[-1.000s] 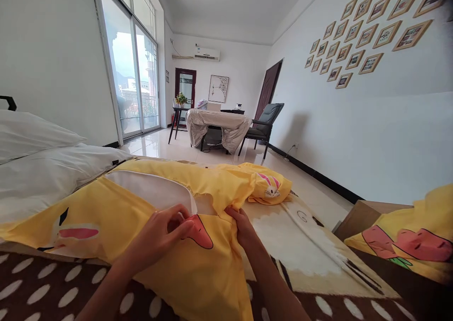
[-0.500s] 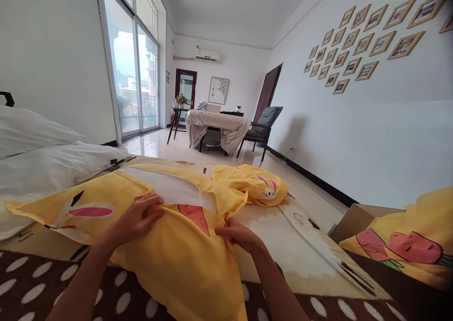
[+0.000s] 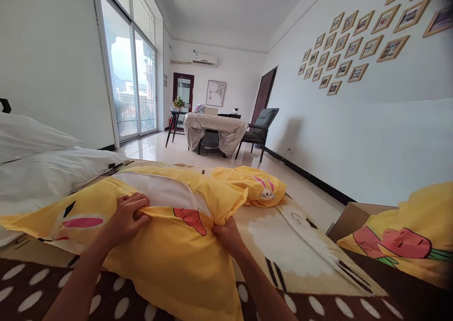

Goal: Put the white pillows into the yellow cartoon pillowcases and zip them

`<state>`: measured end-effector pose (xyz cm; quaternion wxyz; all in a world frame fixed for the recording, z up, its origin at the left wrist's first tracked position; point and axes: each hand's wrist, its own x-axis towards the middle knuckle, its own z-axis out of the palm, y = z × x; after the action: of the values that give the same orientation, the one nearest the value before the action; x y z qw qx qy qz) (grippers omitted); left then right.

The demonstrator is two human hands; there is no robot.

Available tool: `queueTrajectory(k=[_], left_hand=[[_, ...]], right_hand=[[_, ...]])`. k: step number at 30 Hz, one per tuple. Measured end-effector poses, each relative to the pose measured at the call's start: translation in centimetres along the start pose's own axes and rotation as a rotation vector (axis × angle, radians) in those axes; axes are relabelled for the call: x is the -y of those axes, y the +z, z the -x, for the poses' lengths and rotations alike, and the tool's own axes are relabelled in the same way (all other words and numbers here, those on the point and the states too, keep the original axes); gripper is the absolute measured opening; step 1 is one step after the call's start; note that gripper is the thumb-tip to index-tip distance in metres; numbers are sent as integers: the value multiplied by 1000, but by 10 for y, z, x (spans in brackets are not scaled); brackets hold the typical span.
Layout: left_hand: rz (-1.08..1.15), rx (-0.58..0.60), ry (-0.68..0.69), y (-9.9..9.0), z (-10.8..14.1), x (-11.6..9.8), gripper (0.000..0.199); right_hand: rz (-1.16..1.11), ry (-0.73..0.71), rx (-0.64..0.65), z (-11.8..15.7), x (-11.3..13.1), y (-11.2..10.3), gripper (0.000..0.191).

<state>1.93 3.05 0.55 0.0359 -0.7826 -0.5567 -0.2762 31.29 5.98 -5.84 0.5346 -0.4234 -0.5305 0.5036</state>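
A yellow pillowcase (image 3: pixel 177 259) with a carrot print lies across the bed, its opening showing a white pillow (image 3: pixel 159 189) inside. My left hand (image 3: pixel 130 215) is closed on the near edge of the opening, left of the carrot. At the right end of that edge, my right hand (image 3: pixel 226 234) pinches the yellow cloth. The fabric between both hands is stretched, and its near flap hangs towards me. Part of the pillow is hidden under the yellow cloth.
Another yellow cloth (image 3: pixel 265 189) with a rabbit print lies beyond my right hand. White pillows (image 3: pixel 53 170) are at the left. A cardboard box (image 3: pixel 357 217) with yellow carrot-print fabric (image 3: pixel 406 241) stands at the right. The bed has a patterned blanket (image 3: pixel 293 245).
My left hand has shifted slightly left along the cloth edge, and my right hand has turned and moved slightly left. The near edge is pulled straighter. The view has shifted a little.
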Motion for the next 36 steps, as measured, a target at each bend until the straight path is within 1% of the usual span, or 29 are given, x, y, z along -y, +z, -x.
queueTrajectory(k=[3,6,8,9,11,13,14,15,16,17,19,21,22,24,25,27,29,31,34,35,36], left_hand=[[7,-90,-90,-1,3,20,22],[153,-127,-91,0,7,41,30],[207,-166,-112,-1,9,46,30],[194,-204,-149,-2,10,45,29],[125,-308,-222,-6,11,37,30],[75,-397,-211,-13,12,23,35],[71,-403,-171,-16,12,14,37],[70,-368,-128,-20,13,6,39],[64,-291,-96,-23,13,-3,40],[50,-181,-87,-26,14,-13,41],[3,77,-109,-28,18,-32,40],[-40,280,-97,-27,25,-54,38],[-55,363,-60,-25,30,-67,35],[-90,522,69,-19,38,-94,23],[-117,601,138,-16,42,-108,22],[-167,725,279,-6,46,-136,31],[-196,770,362,8,46,-157,34],[-208,789,390,22,44,-169,33],[-162,780,381,39,40,-169,31],[-127,757,364,42,39,-166,31],[-88,727,347,43,39,-162,32]], right_hand=[[124,-109,21,3,2,3,39],[219,-234,53,8,8,8,37],[298,-271,47,11,12,10,35],[342,-285,34,12,13,10,34],[424,-321,-7,10,14,8,34],[482,-353,-39,6,11,4,34],[499,-364,-54,3,8,1,33],[505,-373,-72,0,5,-2,33],[500,-382,-99,-4,2,-5,32],[485,-392,-134,-7,-1,-8,31],[446,-422,-216,-12,-8,-13,29],[430,-457,-294,-16,-12,-19,23],[433,-472,-328,-17,-14,-23,18],[442,-489,-385,-18,-16,-31,8],[444,-491,-406,-18,-16,-36,4],[443,-482,-430,-17,-15,-46,8],[443,-466,-438,-17,-11,-53,17],[442,-446,-424,-19,-6,-57,20],[432,-426,-377,-25,3,-59,11],[409,-416,-337,-27,6,-60,10],[372,-395,-284,-28,8,-62,14]])
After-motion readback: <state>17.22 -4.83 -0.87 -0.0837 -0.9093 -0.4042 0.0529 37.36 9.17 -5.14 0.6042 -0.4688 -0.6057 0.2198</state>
